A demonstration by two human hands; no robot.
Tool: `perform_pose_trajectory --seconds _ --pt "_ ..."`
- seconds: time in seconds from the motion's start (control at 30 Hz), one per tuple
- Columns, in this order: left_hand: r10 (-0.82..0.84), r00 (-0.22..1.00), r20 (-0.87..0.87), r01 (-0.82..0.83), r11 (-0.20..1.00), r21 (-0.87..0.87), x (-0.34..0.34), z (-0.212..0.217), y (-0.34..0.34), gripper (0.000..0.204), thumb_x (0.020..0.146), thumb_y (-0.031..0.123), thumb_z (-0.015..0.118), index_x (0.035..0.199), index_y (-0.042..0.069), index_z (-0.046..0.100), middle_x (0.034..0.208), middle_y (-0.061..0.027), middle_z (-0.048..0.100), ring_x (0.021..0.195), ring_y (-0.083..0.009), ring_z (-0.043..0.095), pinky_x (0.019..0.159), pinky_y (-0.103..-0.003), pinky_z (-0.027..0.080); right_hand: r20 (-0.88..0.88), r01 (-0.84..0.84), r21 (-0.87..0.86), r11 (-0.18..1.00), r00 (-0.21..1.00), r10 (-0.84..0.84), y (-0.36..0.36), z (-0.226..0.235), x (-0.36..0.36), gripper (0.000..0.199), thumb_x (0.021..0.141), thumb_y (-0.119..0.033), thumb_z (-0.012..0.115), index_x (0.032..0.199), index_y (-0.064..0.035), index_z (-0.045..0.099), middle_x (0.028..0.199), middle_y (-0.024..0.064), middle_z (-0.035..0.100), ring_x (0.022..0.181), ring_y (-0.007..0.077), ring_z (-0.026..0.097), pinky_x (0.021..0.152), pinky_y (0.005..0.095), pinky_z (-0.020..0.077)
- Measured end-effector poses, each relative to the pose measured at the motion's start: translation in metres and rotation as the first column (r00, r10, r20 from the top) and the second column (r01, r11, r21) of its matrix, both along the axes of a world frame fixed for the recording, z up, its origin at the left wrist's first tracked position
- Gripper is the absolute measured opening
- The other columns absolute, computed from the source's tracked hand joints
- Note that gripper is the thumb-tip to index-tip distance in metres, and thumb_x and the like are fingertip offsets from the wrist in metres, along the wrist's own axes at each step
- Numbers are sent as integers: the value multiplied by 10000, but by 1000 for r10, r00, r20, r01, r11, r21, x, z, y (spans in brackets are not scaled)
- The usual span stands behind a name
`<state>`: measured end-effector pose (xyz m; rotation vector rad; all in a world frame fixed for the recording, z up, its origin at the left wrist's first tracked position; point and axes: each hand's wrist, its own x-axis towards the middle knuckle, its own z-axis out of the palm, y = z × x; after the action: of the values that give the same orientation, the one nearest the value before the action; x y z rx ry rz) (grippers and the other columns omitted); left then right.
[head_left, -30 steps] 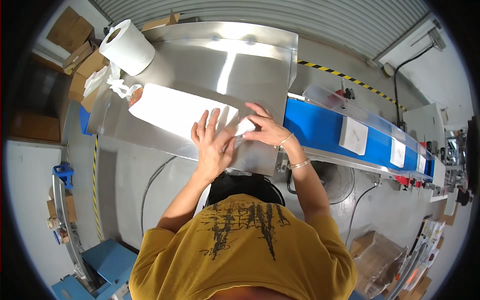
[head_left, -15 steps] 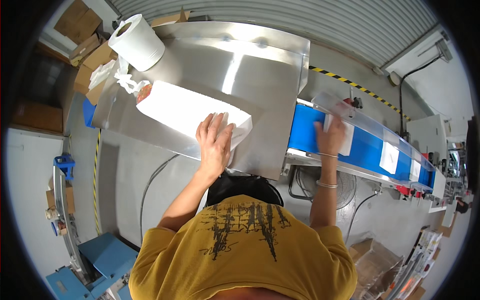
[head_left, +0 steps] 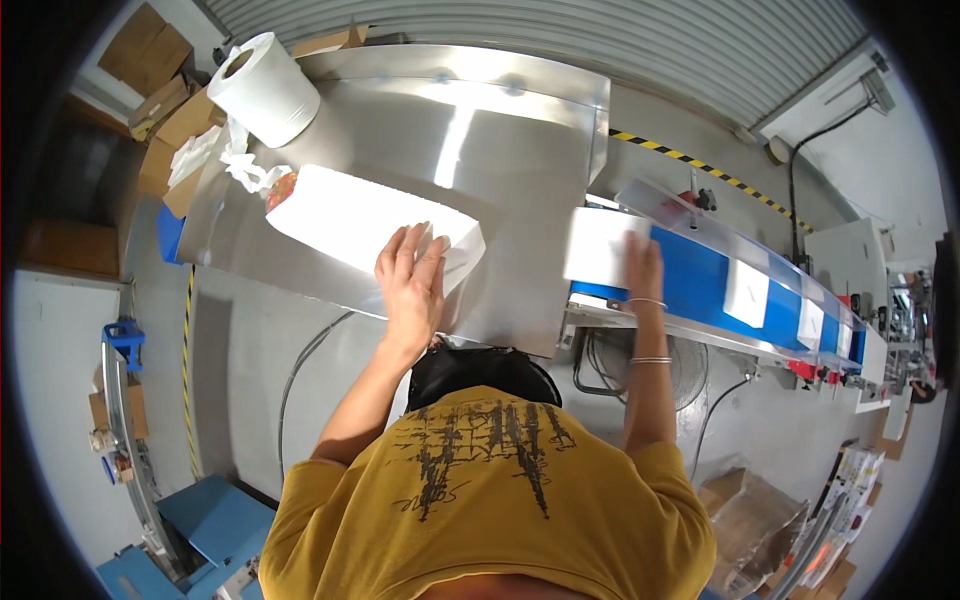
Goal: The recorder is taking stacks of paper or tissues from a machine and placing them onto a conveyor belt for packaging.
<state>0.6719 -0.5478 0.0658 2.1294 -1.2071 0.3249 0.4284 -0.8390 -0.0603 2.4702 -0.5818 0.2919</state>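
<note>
A long white block (head_left: 355,215), which looks like a row of folded white paper sheets, lies slantwise on the steel table (head_left: 530,150). My left hand (head_left: 410,280) rests on its near right end, fingers stretched out and a little apart. My right hand (head_left: 645,270) is smeared by motion at the start of the blue conveyor belt (head_left: 690,265). Its fingers are at the right edge of a white square sheet (head_left: 603,245), which spans the table's edge and the belt; the grip itself is blurred. Another white piece (head_left: 746,292) lies farther along the belt.
A big white paper roll (head_left: 285,105) stands at the table's far left, beside crumpled white paper (head_left: 245,170). A clear guard (head_left: 690,215) runs along the belt's far side. Below the belt is a fan (head_left: 680,375). Cardboard boxes (head_left: 185,140) stand on the left.
My right hand has let go of one white piece, which has travelled right on the belt, and moved left to another sheet. The other belt pieces have also shifted right. My left hand stays.
</note>
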Motion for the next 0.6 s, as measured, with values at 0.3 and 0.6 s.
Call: perform_pose_trajectory --seconds 0.3,0.6 --pt "-84 996 -18 85 996 33 -6 13 -2 233 770 6 656 984 90 689 1384 -128 449 1333 -379 329 1075 -536 210 482 -456 865 209 872 -90 68 115 76 580 708 -167 803 1223 -70 553 1283 113 538 1182 328 489 983 424 403" --pt "3 1000 -2 -3 1000 22 10 6 4 359 806 43 658 1163 64 623 1385 -157 448 1303 -406 353 1066 -534 239 389 -526 775 -350 834 -392 84 62 103 375 932 -212 634 1233 -25 511 1035 25 586 917 103 547 829 279 474"
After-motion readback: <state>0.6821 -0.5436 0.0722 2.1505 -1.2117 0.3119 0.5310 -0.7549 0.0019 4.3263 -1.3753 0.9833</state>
